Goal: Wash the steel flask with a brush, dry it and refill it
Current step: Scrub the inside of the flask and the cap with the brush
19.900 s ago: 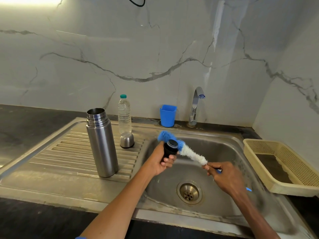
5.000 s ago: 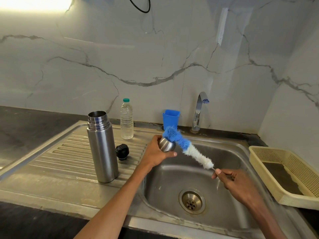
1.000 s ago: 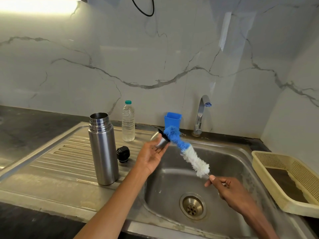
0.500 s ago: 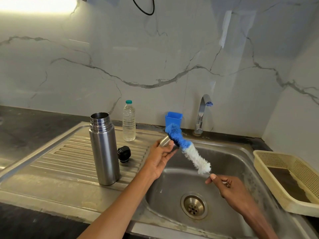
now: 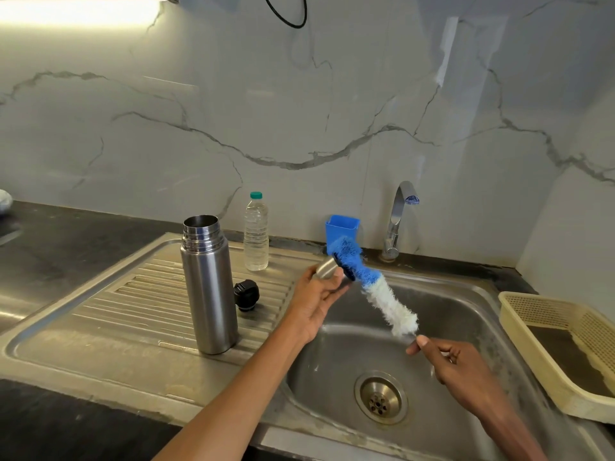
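Note:
The steel flask (image 5: 209, 287) stands upright and uncapped on the ribbed draining board. Its black stopper (image 5: 246, 295) lies just to its right. My left hand (image 5: 316, 301) holds the small steel cup lid (image 5: 326, 268) over the sink's left rim, mouth turned toward the brush. My right hand (image 5: 456, 364) grips the handle of the blue-and-white bottle brush (image 5: 369, 287), whose blue tip is against the lid's opening.
A plastic water bottle (image 5: 256, 234) and a blue cup (image 5: 342, 227) stand at the back by the tap (image 5: 399, 214). The steel sink (image 5: 466, 294) has a drain (image 5: 381, 397). A cream basket (image 5: 562, 347) sits at the right.
The brush tip has shifted slightly against the lid as my left hand turned it. The flask and stopper have stayed put.

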